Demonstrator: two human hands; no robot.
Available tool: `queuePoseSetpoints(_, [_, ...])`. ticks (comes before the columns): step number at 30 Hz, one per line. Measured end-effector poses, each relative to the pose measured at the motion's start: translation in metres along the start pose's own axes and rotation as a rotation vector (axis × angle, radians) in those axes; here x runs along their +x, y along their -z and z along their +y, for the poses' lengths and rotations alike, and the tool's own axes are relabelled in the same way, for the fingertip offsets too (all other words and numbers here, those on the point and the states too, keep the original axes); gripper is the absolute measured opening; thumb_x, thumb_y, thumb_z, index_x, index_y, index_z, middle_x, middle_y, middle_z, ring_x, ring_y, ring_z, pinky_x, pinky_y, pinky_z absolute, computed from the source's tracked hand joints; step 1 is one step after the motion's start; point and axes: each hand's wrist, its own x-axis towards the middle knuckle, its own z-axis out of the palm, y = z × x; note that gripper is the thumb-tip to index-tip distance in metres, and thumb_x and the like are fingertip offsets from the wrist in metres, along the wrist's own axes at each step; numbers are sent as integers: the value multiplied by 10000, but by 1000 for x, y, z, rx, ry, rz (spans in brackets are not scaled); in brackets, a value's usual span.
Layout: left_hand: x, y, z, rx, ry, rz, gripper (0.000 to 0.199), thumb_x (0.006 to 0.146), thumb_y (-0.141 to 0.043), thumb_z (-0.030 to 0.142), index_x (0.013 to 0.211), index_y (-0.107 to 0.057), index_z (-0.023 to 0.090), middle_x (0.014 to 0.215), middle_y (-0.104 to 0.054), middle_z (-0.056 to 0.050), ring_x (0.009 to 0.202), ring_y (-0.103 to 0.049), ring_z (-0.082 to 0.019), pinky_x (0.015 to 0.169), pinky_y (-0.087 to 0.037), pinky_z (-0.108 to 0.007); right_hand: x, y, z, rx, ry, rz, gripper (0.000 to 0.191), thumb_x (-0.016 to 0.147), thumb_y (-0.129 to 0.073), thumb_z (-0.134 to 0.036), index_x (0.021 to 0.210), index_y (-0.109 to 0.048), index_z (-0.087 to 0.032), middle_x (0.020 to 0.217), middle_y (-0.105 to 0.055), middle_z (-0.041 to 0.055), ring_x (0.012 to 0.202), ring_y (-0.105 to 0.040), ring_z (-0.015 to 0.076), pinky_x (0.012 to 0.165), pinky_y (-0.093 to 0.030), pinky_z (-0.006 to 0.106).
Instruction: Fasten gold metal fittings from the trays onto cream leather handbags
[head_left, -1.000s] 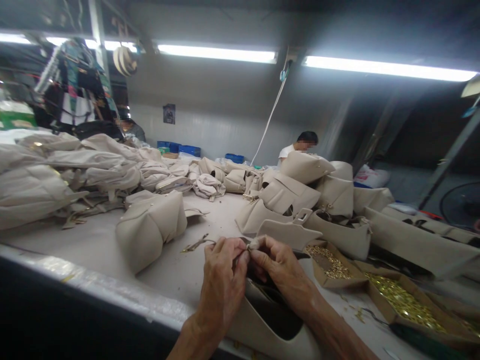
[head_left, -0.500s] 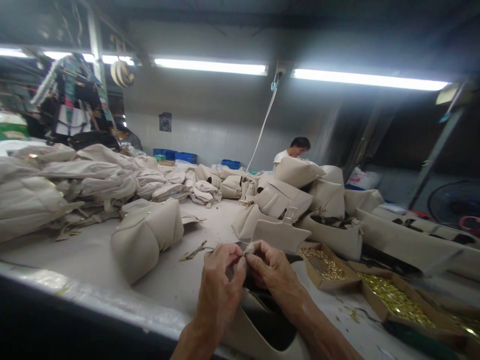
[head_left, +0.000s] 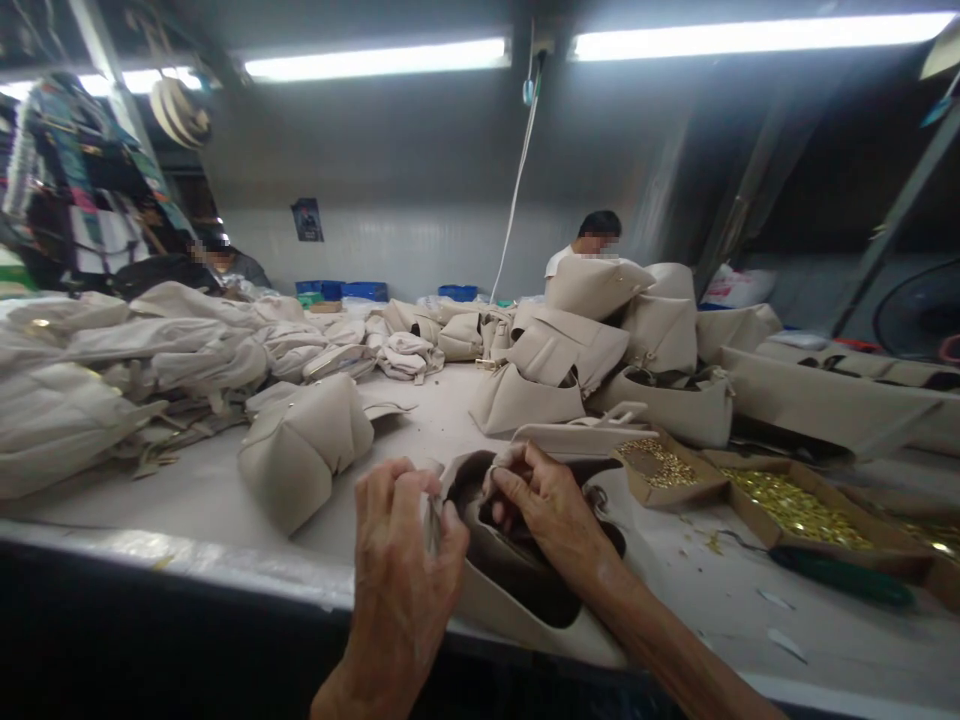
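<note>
A beige handbag (head_left: 499,603) lies on the table edge before me, its dark mouth facing up. My left hand (head_left: 409,545) is at the bag's left side, fingers bent and thumb closed on its edge. Over the opening, my right hand (head_left: 536,495) pinches with thumb and forefinger; what sits between those fingertips is too small to make out. Just behind the bag is a flat beige flap with a strap (head_left: 577,435). Another beige bag (head_left: 304,450) rests on its side to the left.
Cardboard trays of small gold metal fittings (head_left: 799,508) stand at the right, near a green-handled tool (head_left: 840,575). Beige bags (head_left: 592,288) are piled behind, and soft beige pieces (head_left: 172,350) heap at the left. Two people work at the far side.
My hands have come apart: the left moved left to the bag's side, while the right stays over the opening. The bag's mouth shows more widely. The view has tilted down.
</note>
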Motion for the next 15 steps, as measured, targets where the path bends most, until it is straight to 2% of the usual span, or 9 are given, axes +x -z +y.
queuePoseSetpoints(3, [-3,14,-1,104,-15,-30,26,820,-536,173,802,-530,155,866,-525,-95,874,-522,-273,787,-460,-436,-1,-4,4,-45,3,-82,74,843,-523,-233,806,-484,-183,626,-552,-38,513,-517,88,502,-422,199])
queuePoseSetpoints(6, [-8,13,0,81,19,-121,134,830,-486,168,932,-568,141,943,-605,-113,926,-579,-275,828,-481,-430,-2,-12,7,-97,55,-147,61,830,-527,-181,777,-497,-179,620,-547,-33,541,-518,92,538,-416,204])
queuePoseSetpoints(8, [-11,7,3,45,73,-166,247,811,-462,156,1032,-569,131,1040,-630,-132,999,-593,-276,864,-487,-413,-3,-16,9,-91,84,-113,63,821,-535,-158,768,-505,-174,620,-550,-31,554,-521,93,558,-414,206])
queuePoseSetpoints(11, [-17,-1,8,-36,191,-240,337,779,-429,138,1092,-552,140,1065,-645,-117,1002,-613,-254,849,-499,-373,-7,-18,10,-5,108,-32,59,820,-540,-151,767,-520,-169,608,-549,-35,548,-519,89,572,-416,207])
queuePoseSetpoints(15, [-24,-4,10,-114,342,-274,268,836,-417,211,1073,-540,182,973,-657,-77,882,-637,-233,759,-502,-349,-12,-16,10,147,140,30,55,816,-567,-180,779,-528,-171,590,-541,-47,528,-505,80,552,-413,196])
